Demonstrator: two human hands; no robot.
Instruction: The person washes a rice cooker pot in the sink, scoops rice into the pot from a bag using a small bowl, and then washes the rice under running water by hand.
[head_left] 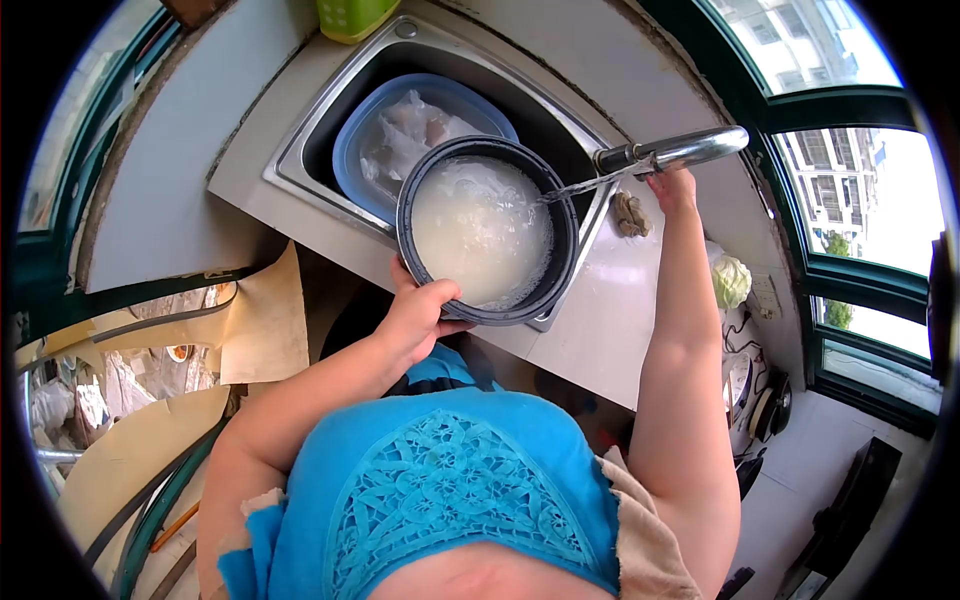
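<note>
My left hand (pixel 420 312) grips the near rim of a dark round cooking pot (pixel 566 262), thumb over the edge. Cloudy whitish water (pixel 480 230) fills much of the pot, with foam near the side; pale grains seem to lie in it. A stream from the metal faucet (pixel 700 148) runs into the pot's right side. At the faucet's base is my right hand (pixel 674 188), its fingers closed around it and partly hidden behind the spout. The pot is held over the front of the sink (pixel 300 150), overlapping a blue basin (pixel 350 165) that contains a clear plastic bag (pixel 415 125).
Right of the sink, a crumpled brown cloth-like lump (pixel 630 215) lies on the counter (pixel 600 300). Farther right are a pale green cabbage (pixel 731 280) and cables. A green container (pixel 355 15) stands behind the sink. Windows (pixel 850 190) line the right side.
</note>
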